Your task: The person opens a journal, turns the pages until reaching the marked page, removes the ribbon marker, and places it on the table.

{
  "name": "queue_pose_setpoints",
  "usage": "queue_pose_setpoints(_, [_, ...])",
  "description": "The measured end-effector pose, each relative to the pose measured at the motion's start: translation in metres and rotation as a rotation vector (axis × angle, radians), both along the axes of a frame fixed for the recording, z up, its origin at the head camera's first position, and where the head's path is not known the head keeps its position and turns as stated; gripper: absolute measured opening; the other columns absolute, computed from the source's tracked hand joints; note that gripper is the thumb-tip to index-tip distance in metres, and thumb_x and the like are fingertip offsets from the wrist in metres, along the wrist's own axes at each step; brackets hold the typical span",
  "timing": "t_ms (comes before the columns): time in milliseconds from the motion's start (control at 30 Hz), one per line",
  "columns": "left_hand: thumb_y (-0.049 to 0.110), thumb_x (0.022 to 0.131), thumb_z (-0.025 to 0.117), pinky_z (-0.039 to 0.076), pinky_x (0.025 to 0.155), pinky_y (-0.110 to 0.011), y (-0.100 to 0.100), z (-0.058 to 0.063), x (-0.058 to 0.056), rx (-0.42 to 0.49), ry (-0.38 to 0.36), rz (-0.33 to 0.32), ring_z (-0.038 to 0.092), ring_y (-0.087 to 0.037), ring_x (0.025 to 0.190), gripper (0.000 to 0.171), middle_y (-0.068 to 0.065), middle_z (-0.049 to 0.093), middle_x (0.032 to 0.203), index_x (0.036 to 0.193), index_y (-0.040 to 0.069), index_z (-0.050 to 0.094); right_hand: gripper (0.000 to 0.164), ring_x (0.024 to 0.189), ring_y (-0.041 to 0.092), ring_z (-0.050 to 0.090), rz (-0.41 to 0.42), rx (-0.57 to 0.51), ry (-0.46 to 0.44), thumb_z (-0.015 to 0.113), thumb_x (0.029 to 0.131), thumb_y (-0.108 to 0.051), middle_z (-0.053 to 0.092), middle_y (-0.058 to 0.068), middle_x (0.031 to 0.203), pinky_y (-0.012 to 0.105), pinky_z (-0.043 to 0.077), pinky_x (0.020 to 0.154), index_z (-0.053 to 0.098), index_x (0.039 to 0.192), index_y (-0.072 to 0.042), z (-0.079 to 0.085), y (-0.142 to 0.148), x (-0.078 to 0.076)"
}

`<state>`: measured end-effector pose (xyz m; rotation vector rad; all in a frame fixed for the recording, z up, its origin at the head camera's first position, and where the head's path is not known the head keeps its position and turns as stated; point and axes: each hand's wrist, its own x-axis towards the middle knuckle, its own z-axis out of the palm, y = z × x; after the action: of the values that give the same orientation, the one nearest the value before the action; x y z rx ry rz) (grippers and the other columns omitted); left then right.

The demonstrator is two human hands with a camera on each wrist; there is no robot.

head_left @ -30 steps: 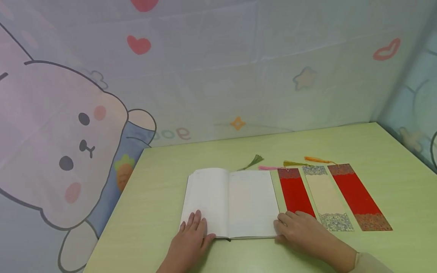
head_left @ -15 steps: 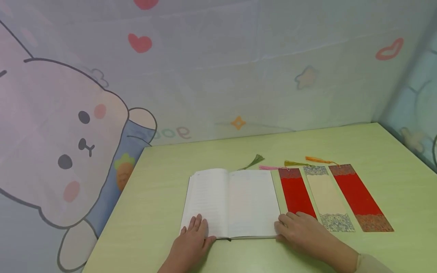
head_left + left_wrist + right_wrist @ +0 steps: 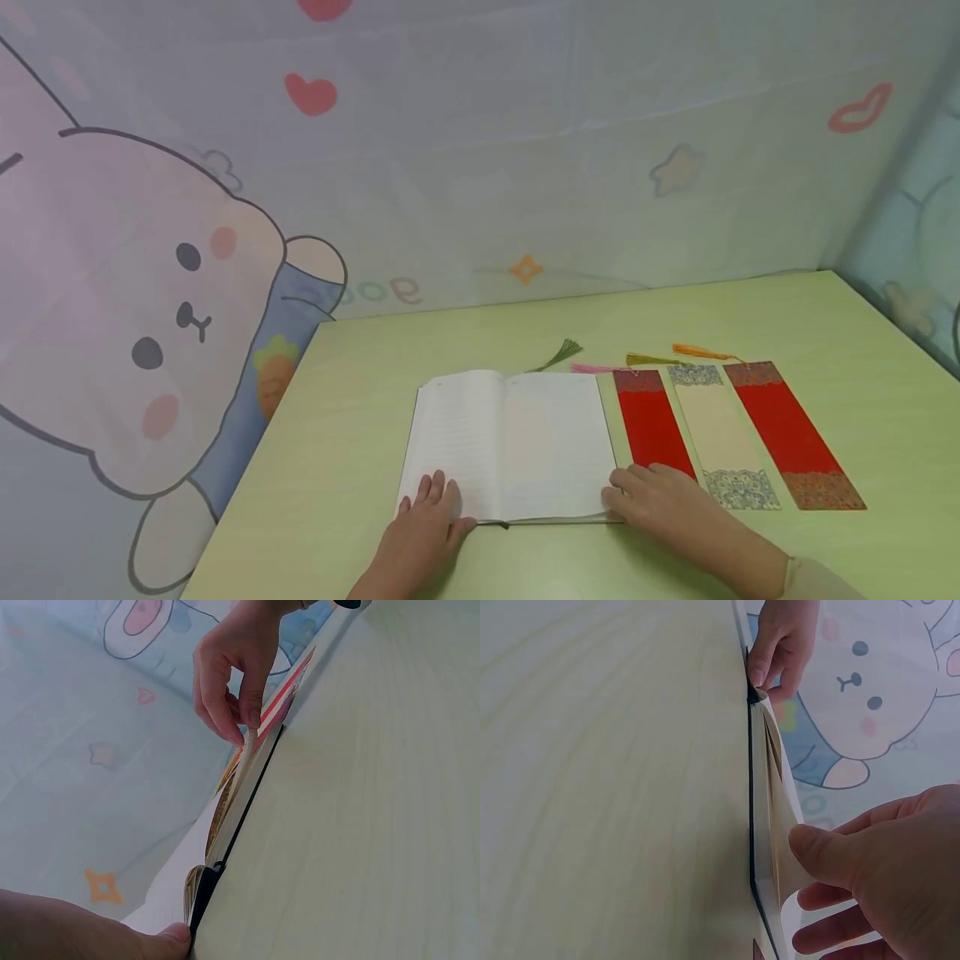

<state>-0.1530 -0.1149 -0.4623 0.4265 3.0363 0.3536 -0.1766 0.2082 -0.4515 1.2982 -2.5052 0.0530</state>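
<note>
An open book (image 3: 555, 442) with white pages lies on the table. My left hand (image 3: 420, 533) rests on the lower left page with its fingers straight; its thumb lies at the book's front edge. At the lower right corner, my right hand (image 3: 663, 504) pinches pages between thumb and finger. In the right wrist view those pages (image 3: 782, 851) are lifted a little, bowed apart from the block below. A brown patterned surface (image 3: 217, 814) shows in the gap in the left wrist view. A dark green tassel (image 3: 561, 354) sticks out behind the book's top edge.
Right of the book lie a red bookmark (image 3: 652, 421), partly covered by the right hand, a cream bookmark (image 3: 716, 425) and another red bookmark (image 3: 791, 433), each with a tassel. A printed cloth (image 3: 465, 150) stands behind the pale green table (image 3: 337, 417).
The right hand has raised the page corner slightly, so a gap shows at the front right edge. The left hand stays in place. The view has shifted slightly.
</note>
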Motion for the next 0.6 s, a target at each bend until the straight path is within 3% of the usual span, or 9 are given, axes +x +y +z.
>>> queue_pose_setpoints(267, [0.038, 0.093, 0.051, 0.031, 0.096, -0.061, 0.0000, 0.0017, 0.0016, 0.010, 0.006, -0.001, 0.035, -0.043, 0.127, 0.057, -0.029, 0.041, 0.135, 0.127, -0.007, 0.049, 0.045, 0.074, 0.013, 0.053, -0.004, 0.053, -0.027, 0.087, 0.062, -0.028, 0.060, 0.003, 0.090, 0.022, 0.049, 0.064, 0.062, 0.096, -0.012, 0.0036, -0.0012, 0.0039])
queue_pose_setpoints(600, [0.037, 0.093, 0.052, 0.032, 0.095, -0.061, 0.0007, 0.0051, 0.0017, 0.001, 0.004, -0.005, 0.037, -0.043, 0.127, 0.056, -0.029, 0.042, 0.135, 0.126, -0.007, 0.049, 0.041, 0.070, 0.013, 0.051, -0.013, 0.015, 0.048, 0.088, 0.060, -0.024, 0.059, 0.003, 0.084, 0.019, 0.044, 0.059, 0.062, 0.089, -0.012, 0.0067, -0.0056, 0.0035])
